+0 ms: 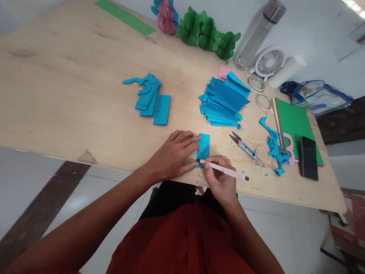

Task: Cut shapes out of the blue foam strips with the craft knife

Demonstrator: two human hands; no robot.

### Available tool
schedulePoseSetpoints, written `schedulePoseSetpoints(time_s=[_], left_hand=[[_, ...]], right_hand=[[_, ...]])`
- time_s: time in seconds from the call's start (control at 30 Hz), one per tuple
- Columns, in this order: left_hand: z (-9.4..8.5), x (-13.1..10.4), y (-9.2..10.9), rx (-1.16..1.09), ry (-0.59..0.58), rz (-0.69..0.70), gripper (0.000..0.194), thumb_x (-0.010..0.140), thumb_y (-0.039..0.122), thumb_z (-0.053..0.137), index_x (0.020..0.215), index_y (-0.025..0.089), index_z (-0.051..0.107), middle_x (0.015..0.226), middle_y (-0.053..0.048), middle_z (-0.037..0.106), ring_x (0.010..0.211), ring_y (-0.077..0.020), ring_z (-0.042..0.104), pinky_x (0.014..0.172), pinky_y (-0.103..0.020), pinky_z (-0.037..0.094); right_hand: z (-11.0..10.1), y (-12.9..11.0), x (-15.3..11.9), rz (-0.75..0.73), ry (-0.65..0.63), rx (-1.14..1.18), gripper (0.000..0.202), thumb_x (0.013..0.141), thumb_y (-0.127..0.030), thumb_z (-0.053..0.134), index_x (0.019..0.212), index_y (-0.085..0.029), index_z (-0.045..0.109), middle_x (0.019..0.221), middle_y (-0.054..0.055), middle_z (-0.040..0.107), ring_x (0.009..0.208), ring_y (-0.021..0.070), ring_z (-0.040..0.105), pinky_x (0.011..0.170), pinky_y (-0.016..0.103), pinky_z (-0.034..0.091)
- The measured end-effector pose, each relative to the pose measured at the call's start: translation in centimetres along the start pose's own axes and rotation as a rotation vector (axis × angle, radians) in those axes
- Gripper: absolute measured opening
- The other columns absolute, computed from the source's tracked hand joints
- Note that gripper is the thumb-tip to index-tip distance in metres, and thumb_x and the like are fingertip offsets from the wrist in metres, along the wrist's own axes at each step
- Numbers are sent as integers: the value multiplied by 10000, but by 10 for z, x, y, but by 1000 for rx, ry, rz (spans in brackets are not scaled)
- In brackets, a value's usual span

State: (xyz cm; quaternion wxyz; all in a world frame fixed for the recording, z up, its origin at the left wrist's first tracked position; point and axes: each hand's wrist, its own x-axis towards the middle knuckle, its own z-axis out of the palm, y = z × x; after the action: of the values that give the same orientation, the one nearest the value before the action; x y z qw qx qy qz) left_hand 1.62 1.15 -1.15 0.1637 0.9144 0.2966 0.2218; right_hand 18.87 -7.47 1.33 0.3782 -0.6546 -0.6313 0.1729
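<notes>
Paper point(204, 143), left hand point(174, 155) palm-down, right hand point(221, 182) curled

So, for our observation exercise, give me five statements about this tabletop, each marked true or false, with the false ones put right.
1. The right hand holds a pale pen. True.
2. The left hand grips the snips. False: the snips lie on the table, and the left hand is at the left edge of a small blue paper.
3. A black phone lies partly over a green sheet. True.
4. The large blue pile is to the left of the smaller blue stack. False: the large blue pile is to its right.
5. A green strip lies near the table's far edge. True.
</notes>
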Motion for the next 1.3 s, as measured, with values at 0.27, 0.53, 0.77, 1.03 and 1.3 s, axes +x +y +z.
schedulePoseSetpoints(time_s=[0.27,0.53,0.77,1.03,1.3], left_hand=[[0,0,0,-5,3,3,317,865,341,589,1141,186,597,1388,-127,572,1270,-326,485,1081,-547,382],[0,0,-1,0,29,18,314,870,352,604,1135,185,590,1371,-127,580,1288,-323,477,1084,-518,371],[1,-1,-1,5,18,19,316,879,357,596,1133,170,589,1377,-137,571,1281,-324,469,1081,-522,366],[1,-1,-1,20,24,24,319,886,365,591,1131,161,594,1371,-140,575,1280,-325,473,1086,-512,363],[1,-1,0,18,18,13,315,885,362,594,1136,172,596,1372,-132,577,1282,-318,471,1087,-511,364]], right_hand=[[0,0,-1,-3,41,3,96,866,-253,564,803,-232,633,739,5,707,705,191,655,750,378,487],[-1,1,-2,12,56,-22,100,871,-267,562,810,-228,631,743,15,708,720,199,646,725,375,484],[-1,2,-4,31,84,-17,103,872,-272,561,812,-224,630,747,15,694,741,202,630,728,366,476],[0,6,-5,61,90,7,100,875,-270,567,827,-216,635,757,16,686,745,199,621,746,376,467],[1,8,-5,83,97,31,92,875,-271,566,826,-216,621,773,17,678,742,196,621,746,375,469]])
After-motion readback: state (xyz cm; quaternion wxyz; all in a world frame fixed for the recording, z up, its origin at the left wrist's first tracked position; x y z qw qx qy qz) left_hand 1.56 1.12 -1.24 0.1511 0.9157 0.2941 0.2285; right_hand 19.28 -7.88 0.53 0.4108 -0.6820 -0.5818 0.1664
